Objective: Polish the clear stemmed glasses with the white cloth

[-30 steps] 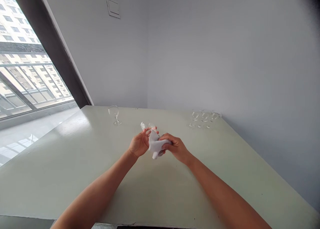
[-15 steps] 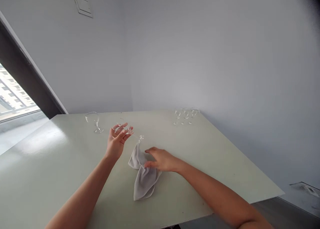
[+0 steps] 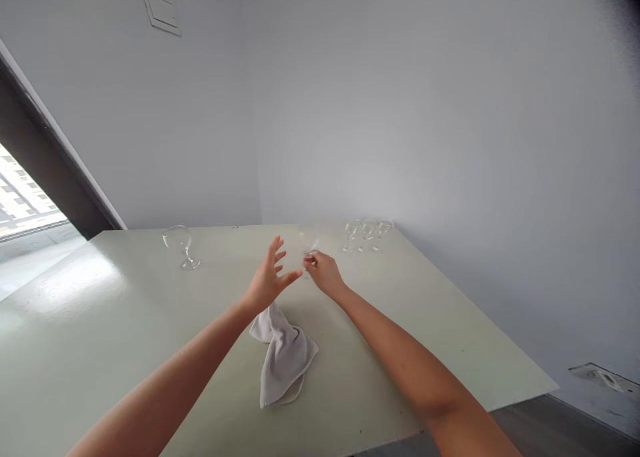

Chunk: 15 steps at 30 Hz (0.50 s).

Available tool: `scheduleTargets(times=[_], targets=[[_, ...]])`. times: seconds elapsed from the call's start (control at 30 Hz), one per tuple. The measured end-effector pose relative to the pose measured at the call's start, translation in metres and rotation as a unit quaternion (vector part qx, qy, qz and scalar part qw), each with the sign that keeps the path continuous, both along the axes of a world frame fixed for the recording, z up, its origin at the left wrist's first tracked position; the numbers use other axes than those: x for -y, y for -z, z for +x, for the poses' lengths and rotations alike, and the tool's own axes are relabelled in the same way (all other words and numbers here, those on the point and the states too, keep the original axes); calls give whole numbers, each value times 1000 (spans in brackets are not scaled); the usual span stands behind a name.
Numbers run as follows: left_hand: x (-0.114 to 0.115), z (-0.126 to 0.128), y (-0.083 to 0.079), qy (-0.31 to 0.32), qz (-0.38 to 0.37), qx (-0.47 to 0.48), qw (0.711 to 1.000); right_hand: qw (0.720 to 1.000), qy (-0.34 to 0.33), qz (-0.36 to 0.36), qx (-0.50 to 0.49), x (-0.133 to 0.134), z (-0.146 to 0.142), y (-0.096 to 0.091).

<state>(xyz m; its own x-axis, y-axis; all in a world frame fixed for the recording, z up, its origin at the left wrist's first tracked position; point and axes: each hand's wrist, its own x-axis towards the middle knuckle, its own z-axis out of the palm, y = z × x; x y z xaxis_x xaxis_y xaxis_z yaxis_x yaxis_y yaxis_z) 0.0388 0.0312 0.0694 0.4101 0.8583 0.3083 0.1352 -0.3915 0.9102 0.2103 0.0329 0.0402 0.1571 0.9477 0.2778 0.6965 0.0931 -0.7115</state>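
My right hand (image 3: 323, 270) pinches the stem of a clear wine glass (image 3: 309, 237), which is upright with its bowl above my fingers. Whether its foot touches the table cannot be made out. Just left of it, my left hand (image 3: 270, 278) is open, fingers spread and nothing in them. A crumpled grey cloth (image 3: 286, 360) lies on the table nearer to me, below my left wrist. Off to the left stands another wine glass (image 3: 181, 244). Several smaller-looking stemmed glasses (image 3: 369, 230) are grouped at the back right.
The pale table (image 3: 410, 350) reaches back to the grey walls (image 3: 400, 110). Its right edge runs diagonally above a dark floor (image 3: 540, 424). A window (image 3: 30, 190) with a dark frame is at the left, and a socket plate (image 3: 607, 378) sits low on the right wall.
The wine glass that my left hand held tilted is now upright in my right hand, farther right and back. My left hand has let go. My right hand has left the cloth on the table.
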Motion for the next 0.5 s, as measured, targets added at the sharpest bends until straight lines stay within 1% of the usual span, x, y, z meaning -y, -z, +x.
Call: scheduleTargets(times=[0.07,0.13,0.2,0.27,0.37,0.5], targets=[[4,-14,21,-35,22,-95,995,998,51,-11,-17,-16,21,15],[10,-31,44,-69,32,-171,982,995,91,-20,-21,-29,41,29],[15,-43,65,-92,33,-221,970,992,122,-27,-26,-40,57,40],[18,-50,77,-104,25,-242,964,989,142,-31,-31,-50,66,48],[16,-51,83,-111,7,-241,964,986,159,-34,-39,-62,73,57],[11,-49,80,-115,-14,-215,970,983,171,-32,-55,-77,76,63]])
